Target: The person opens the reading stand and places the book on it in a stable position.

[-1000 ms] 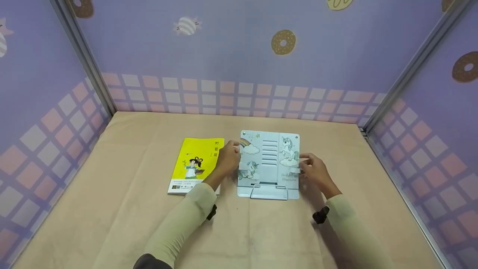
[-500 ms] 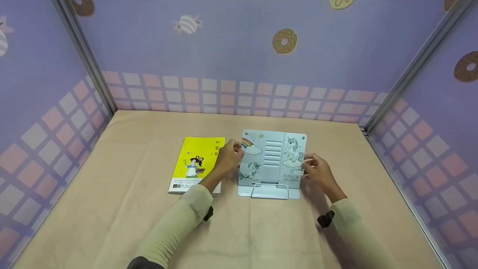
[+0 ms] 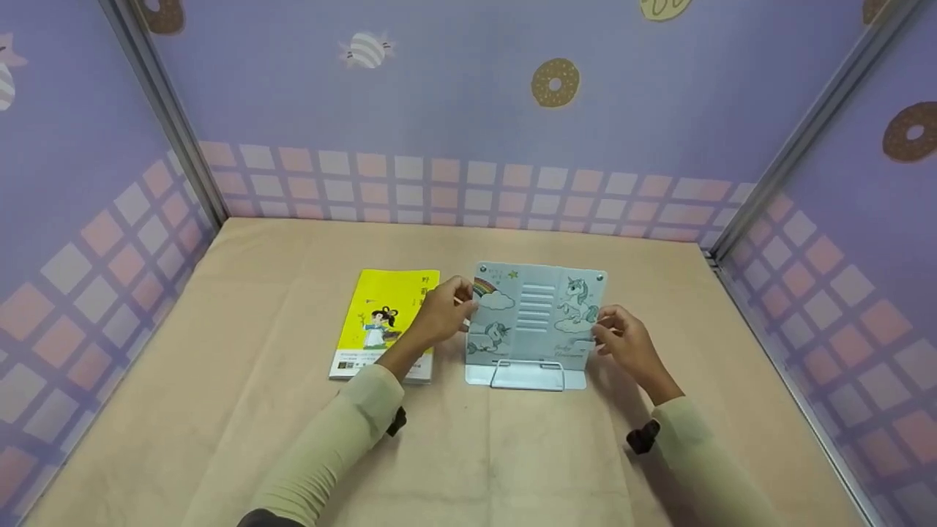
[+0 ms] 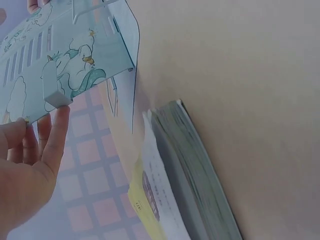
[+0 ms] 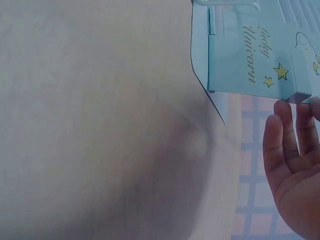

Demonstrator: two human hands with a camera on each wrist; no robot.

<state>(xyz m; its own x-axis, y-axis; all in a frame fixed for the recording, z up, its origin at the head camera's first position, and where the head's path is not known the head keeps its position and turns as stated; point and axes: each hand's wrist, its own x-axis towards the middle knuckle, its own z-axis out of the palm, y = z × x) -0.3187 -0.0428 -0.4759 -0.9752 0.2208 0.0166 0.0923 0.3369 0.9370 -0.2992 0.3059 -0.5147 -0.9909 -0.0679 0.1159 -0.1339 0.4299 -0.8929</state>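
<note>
A light blue book stand [image 3: 538,342] printed with unicorns, clouds and a rainbow stands on the cloth, its back panel tilted up from the base plate. A wire page holder [image 3: 527,389] sits at its front. My left hand [image 3: 443,313] pinches the panel's left edge; in the left wrist view its thumb is in front, with fingers [image 4: 56,135] at the edge by a small clip. On the opposite edge my right hand [image 3: 626,342] pinches the panel. The right wrist view shows its fingers [image 5: 274,140] below the other clip, the thumb mostly cut off.
A yellow book [image 3: 388,293] with a cartoon figure on its cover lies left of the stand, partly under my left forearm. Peach cloth [image 3: 293,293] covers the table. Purple patterned walls [image 3: 454,95] rise behind and at both sides, with metal posts [image 3: 165,110] at the corners.
The stand's back panel has tilted up more steeply, its top edge coming nearer the camera. Both hands moved with it, the right one slightly outward. Base plate and book stayed put.
</note>
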